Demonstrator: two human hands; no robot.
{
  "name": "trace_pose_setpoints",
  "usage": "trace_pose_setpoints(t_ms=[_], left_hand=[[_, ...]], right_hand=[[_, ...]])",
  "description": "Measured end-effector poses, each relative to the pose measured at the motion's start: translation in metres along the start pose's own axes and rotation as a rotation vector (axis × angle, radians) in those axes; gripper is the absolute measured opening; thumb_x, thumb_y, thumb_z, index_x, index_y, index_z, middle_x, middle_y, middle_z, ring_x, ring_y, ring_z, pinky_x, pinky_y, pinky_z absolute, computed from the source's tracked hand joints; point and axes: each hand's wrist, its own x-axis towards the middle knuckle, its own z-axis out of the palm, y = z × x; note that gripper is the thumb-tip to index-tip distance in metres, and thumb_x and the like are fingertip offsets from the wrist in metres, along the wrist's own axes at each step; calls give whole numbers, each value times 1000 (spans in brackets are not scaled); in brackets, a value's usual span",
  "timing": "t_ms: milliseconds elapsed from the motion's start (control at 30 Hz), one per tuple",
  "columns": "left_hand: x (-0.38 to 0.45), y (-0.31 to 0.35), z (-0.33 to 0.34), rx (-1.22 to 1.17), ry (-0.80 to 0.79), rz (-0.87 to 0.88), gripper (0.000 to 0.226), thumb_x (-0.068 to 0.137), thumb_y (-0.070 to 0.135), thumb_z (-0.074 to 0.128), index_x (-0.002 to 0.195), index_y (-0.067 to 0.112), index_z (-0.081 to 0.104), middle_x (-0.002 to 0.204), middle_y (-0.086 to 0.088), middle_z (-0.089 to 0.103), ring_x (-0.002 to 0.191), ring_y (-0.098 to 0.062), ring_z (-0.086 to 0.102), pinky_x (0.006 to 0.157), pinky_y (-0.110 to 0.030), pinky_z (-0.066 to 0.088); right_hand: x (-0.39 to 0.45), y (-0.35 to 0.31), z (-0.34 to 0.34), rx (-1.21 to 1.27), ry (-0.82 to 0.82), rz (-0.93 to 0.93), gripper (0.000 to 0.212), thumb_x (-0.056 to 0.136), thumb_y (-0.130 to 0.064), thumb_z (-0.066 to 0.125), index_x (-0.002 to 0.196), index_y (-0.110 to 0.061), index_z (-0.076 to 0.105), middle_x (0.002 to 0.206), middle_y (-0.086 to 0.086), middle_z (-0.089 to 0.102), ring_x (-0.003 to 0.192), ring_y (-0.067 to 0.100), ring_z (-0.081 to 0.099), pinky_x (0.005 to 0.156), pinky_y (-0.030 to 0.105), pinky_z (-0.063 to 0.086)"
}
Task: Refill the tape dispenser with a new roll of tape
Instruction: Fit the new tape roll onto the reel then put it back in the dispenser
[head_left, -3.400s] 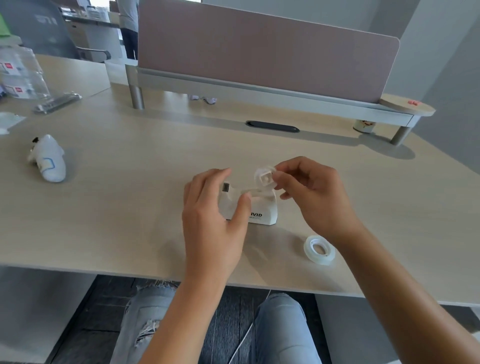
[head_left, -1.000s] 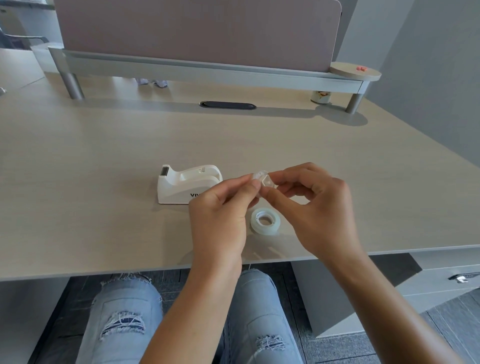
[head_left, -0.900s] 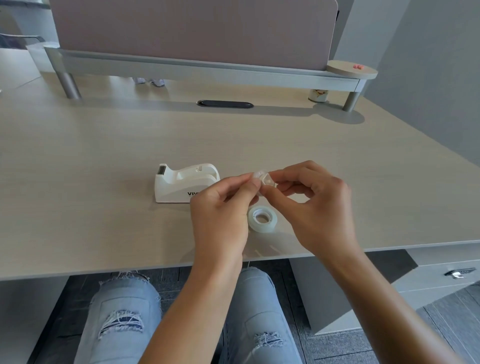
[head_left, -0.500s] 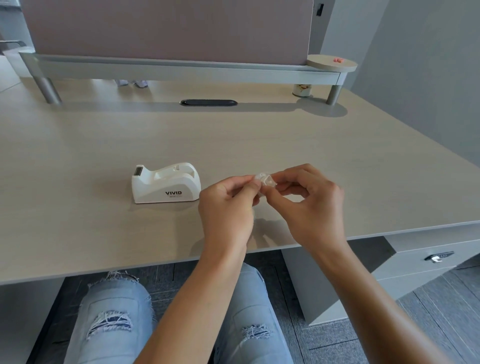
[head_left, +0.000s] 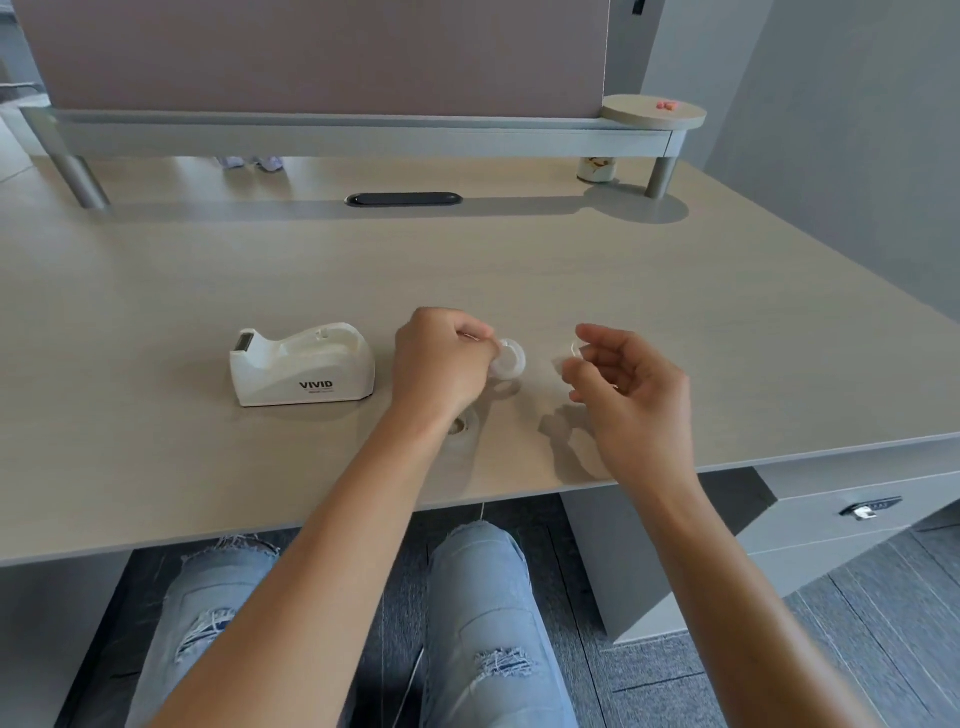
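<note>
White plastic tape dispenser (head_left: 303, 366) upright on bench (head_left: 156, 291), cradle empty. Left hand (head_left: 441, 364) just right of dispenser, grip pinching white spindle hub (head_left: 508, 359) by its edge, held above bench surface. Right hand (head_left: 628, 395) further right of dispenser, well apart from left, grip pinching small clear piece (head_left: 571, 358) between thumb and forefinger; identity too small to confirm, possibly second hub half. New tape roll (head_left: 462, 427) lying flat on bench right of dispenser, largely hidden under left wrist. Not yet loaded.

Risks noted: roll out of sight under wrist, liable to be knocked toward bench edge by forearm movement. Small clear piece easily dropped from fingertip pinch, hard to find against pale bench. Misaligned hub halves likely to jam inside roll core.
</note>
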Motion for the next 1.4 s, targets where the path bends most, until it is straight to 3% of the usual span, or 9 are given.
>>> trace_pose_setpoints(t_ms=[200,433,567,733,867,1000,1200,1333,1400], left_hand=[[19,0,7,184,-40,1,6,81,22,77,77,22,81,87,0,81,86,-25,77,84,-40,64],[-13,-10,-16,241,-47,200,24,97,8,61,113,13,79,111,-7,80,102,-24,72,93,-33,56],[-61,-39,-41,291,24,416,31,91,-3,57,111,11,75,111,-3,74,103,-22,68,92,-35,53],[-95,-65,-55,460,-60,533,42,84,1,59,123,12,73,135,-1,67,126,-20,61,105,-32,49],[-111,-73,-61,501,-85,605,44,83,23,73,126,13,72,133,-2,66,125,-23,60,105,-36,49],[-120,-90,-62,531,-14,685,40,80,4,79,119,11,72,122,-7,64,113,-30,62,96,-46,54],[-126,-91,-62,204,163,675,10,93,8,72,102,5,76,97,-5,67,88,-24,66,80,-36,55],[-131,-65,-61,-283,150,344,3,92,15,78,96,15,79,95,0,80,87,-12,76,78,-21,57],[-131,-55,-59,-452,118,217,6,91,16,79,97,17,81,95,0,84,91,-15,79,84,-29,61]], right_hand=[[3,8,5,-84,-27,31,16,93,-20,73,109,-22,78,89,-5,76,86,27,79,79,45,65],[-1,9,7,-181,-41,1,16,94,-22,73,109,-21,78,90,-8,78,86,17,75,77,40,64],[-5,8,9,-208,-36,-13,15,94,-25,72,108,-22,78,90,-9,77,85,15,75,77,38,64],[-10,5,12,-262,-31,-46,18,95,-26,71,110,-21,78,90,-12,76,83,9,73,78,36,63],[-13,4,12,-285,-29,-65,20,94,-27,70,111,-20,78,92,-12,77,86,12,74,80,37,63],[-20,4,12,-290,-39,-76,16,94,-27,70,108,-22,77,90,-15,76,85,6,71,80,35,62],[-51,-4,11,-85,-95,-75,12,94,-21,74,104,-25,79,81,-15,76,77,2,72,67,25,57],[-81,-15,12,81,-165,-108,12,93,-16,79,102,-24,79,84,-10,76,81,9,71,73,32,62],[-92,-19,14,142,-188,-134,16,91,-11,80,102,-23,78,88,-10,76,81,6,69,73,27,60]])
